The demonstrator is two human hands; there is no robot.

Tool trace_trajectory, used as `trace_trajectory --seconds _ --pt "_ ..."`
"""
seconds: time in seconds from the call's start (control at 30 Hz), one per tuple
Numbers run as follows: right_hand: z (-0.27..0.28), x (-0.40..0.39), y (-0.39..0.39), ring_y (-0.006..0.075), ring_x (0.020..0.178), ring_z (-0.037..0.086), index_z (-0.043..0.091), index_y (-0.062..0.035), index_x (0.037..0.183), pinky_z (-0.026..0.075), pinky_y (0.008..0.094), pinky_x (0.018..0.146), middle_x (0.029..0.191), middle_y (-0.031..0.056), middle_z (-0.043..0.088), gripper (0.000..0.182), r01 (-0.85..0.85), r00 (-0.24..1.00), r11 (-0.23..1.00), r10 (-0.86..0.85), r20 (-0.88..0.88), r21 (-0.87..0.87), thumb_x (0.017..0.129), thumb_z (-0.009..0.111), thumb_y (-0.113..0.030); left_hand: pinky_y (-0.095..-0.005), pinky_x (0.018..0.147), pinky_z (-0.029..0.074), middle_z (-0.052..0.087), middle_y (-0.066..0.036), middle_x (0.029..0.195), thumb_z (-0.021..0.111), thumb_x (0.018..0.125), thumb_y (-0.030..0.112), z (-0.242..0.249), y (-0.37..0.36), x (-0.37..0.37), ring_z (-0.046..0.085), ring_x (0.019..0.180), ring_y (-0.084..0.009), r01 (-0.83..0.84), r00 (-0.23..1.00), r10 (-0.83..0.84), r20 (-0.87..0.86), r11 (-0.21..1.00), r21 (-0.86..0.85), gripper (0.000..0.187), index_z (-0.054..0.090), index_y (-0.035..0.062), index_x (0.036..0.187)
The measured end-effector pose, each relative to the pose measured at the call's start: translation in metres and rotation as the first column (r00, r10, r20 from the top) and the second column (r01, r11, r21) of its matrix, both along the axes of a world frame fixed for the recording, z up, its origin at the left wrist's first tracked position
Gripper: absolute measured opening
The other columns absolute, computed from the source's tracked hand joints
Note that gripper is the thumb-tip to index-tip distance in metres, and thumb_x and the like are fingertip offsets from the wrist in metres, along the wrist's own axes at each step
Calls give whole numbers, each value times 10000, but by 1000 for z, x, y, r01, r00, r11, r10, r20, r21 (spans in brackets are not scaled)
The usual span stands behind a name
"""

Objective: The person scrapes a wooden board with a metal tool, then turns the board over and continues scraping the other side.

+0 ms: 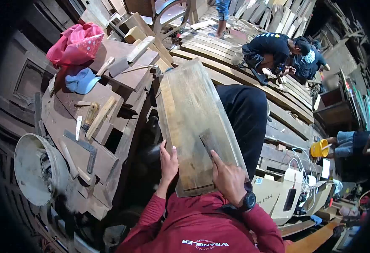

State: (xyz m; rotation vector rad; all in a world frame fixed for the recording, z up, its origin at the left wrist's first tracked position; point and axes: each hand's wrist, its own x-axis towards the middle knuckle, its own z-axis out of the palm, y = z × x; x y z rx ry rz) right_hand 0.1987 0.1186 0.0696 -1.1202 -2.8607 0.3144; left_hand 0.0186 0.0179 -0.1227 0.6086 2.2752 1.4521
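Observation:
A long wooden panel (193, 122) with bevelled edges rests across my lap, tilted away from me. My left hand (169, 162) grips its left edge, the thumb on the top face and the other fingers at the side. My right hand (229, 179) presses a thin, dark rectangular blade, like a scraper (207, 140), against the panel's face, right of centre. The index finger lies along the blade. How the remaining fingers wrap it is partly hidden.
A bench at left carries a metal square (83, 147), a wooden mallet (118, 66), a blue cap (82, 80) and a pink cloth (76, 44). Beside it stands a grey bucket (37, 168). Two people crouch at upper right; a yellow bucket (319, 148) is at right.

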Motion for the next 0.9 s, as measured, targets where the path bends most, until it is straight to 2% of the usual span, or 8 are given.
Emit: trace_trajectory --seconds 0.1,0.23,0.43,0.57,0.67,0.77,0.87,0.9 --pt "36 -2 -14 344 485 649 683 -183 1293 513 470 499 566 166 631 344 -4 994 1000 5 113 -7 957 626 -233 -490 1164 327 426 -320 1470 522 1071 290 1 2 -3 423 1372 -468 3 1000 -3 -13 1000 -2 568 330 -61 1475" --pt "7 -18 3 352 452 631 700 -190 1267 510 492 495 535 179 609 337 25 1000 999 -25 -13 -29 941 637 -244 -489 1154 336 434 -318 1464 531 1067 269 0 2 -3 433 1359 -466 -3 999 2 51 1000 18 554 330 -41 1479" --pt "25 -19 -7 344 471 644 692 -160 1273 506 483 486 549 176 620 340 -35 997 999 33 71 20 952 628 -251 -484 1124 359 466 -285 1437 536 1063 250 -4 -3 -2 456 1334 -427 -57 994 52 92 997 58 488 403 -33 1438" --pt "5 -26 5 370 501 658 688 -170 1274 509 510 508 579 193 638 333 -6 999 1000 6 40 -10 966 599 -260 -449 1093 389 479 -242 1385 533 1063 233 4 -3 -3 501 1252 -376 -133 991 126 52 977 164 401 493 -32 1361" --pt "30 -30 -4 363 517 664 703 -161 1243 510 482 507 610 197 654 310 -41 993 999 43 107 -20 965 589 -235 -403 1055 413 436 -203 1425 457 1103 225 -20 -12 -9 534 1172 -295 -231 958 267 -108 937 262 313 551 -39 1244" --pt "2 -44 14 373 542 673 722 -153 1214 519 503 534 616 202 657 306 -21 1000 1000 20 -23 -8 955 594 -253 -402 1066 412 482 -188 1375 494 1069 161 16 -19 -9 542 1183 -294 -91 994 101 -35 971 219 237 555 -39 1180" --pt "2 -44 13 383 551 670 719 -143 1213 526 510 549 626 204 661 309 -25 999 999 26 -22 29 952 594 -253 -412 1078 411 524 -182 1324 527 1020 117 18 -9 -3 535 1211 -301 -48 987 89 -136 959 278 210 556 -38 1159" --pt "31 -45 2 387 559 668 715 -143 1218 534 504 557 627 199 658 304 3 991 1000 -2 133 -11 958 586 -233 -431 1076 415 541 -190 1302 546 979 94 24 -6 -2 529 1228 -318 -71 991 105 -88 942 329 208 553 -34 1143"
